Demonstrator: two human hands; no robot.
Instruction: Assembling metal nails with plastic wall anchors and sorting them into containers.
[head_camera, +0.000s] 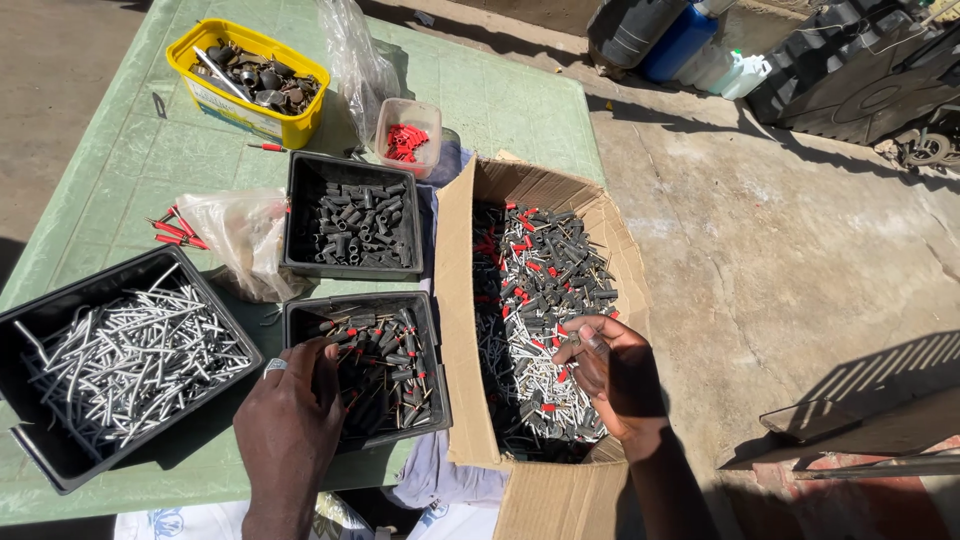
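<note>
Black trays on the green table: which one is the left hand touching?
The near middle tray, beside the cardboard box, holding dark pieces with red tips. The left hand rests on its edge; the other two hold silver pins or plain dark sleeves.

open brown cardboard box (455, 300) right of table, yellow labelled tub (215, 100) far left, 2 clear plastic bags (245, 235)

Both arms of the person are bare, with no sleeve in view from the forearm down to the wrist. The left hand (290, 415) wears one ring of silver colour on a finger, and it shines in the sun. The right hand (615, 372) has no ring and no glove. Neither wrist carries a watch or a band.
</note>
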